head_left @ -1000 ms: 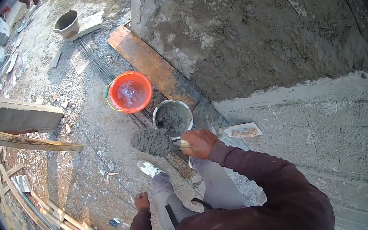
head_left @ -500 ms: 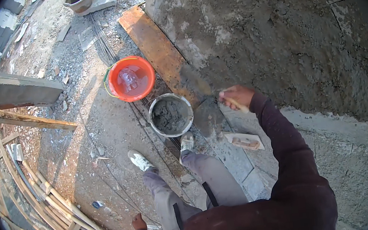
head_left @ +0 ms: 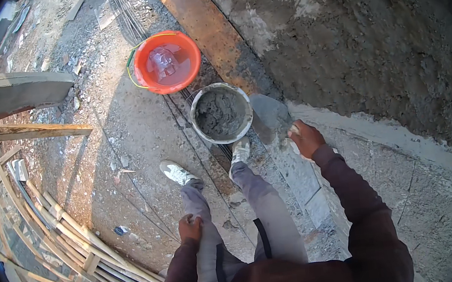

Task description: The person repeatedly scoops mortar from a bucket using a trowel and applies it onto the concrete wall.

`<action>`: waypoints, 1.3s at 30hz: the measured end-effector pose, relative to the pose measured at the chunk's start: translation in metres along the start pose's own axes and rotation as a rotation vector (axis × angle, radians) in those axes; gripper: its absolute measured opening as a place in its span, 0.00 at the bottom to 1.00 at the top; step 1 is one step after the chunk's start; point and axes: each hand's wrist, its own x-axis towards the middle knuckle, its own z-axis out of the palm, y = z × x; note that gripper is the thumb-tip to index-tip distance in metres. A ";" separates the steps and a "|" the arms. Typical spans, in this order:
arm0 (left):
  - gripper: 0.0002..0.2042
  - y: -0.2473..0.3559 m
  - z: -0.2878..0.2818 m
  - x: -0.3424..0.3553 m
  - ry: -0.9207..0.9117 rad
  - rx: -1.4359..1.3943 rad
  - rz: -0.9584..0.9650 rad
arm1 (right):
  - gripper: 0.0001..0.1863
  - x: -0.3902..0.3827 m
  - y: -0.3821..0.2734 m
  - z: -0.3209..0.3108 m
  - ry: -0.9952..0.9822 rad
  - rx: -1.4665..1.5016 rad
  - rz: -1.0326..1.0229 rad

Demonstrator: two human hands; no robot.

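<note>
My right hand (head_left: 306, 139) is closed round the handle of a trowel. The trowel's broad grey blade (head_left: 270, 112) points away from me, low beside the foot of the mortar-covered wall (head_left: 361, 45). Just left of the blade stands a round bucket (head_left: 250, 116) with a pale rim, holding wet grey mortar (head_left: 221, 112). My left hand (head_left: 190, 228) hangs by my left knee with its fingers curled, and I see nothing in it.
An orange bucket (head_left: 195, 71) of water with a clear plastic thing in it stands beyond the mortar. A rusty board (head_left: 202, 17) lies along the wall. Bamboo poles (head_left: 88, 237) and a timber beam (head_left: 30, 130) lie at left. Thin rods (head_left: 128, 15) run past the buckets.
My right hand with the trowel has come down and nearer, off the wall. My left hand has moved up and right to my knee. The wooden float seen before is now out of sight.
</note>
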 end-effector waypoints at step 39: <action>0.17 -0.021 -0.104 -0.098 0.355 -0.392 -0.042 | 0.20 -0.130 -0.263 -0.250 -0.845 0.705 -0.741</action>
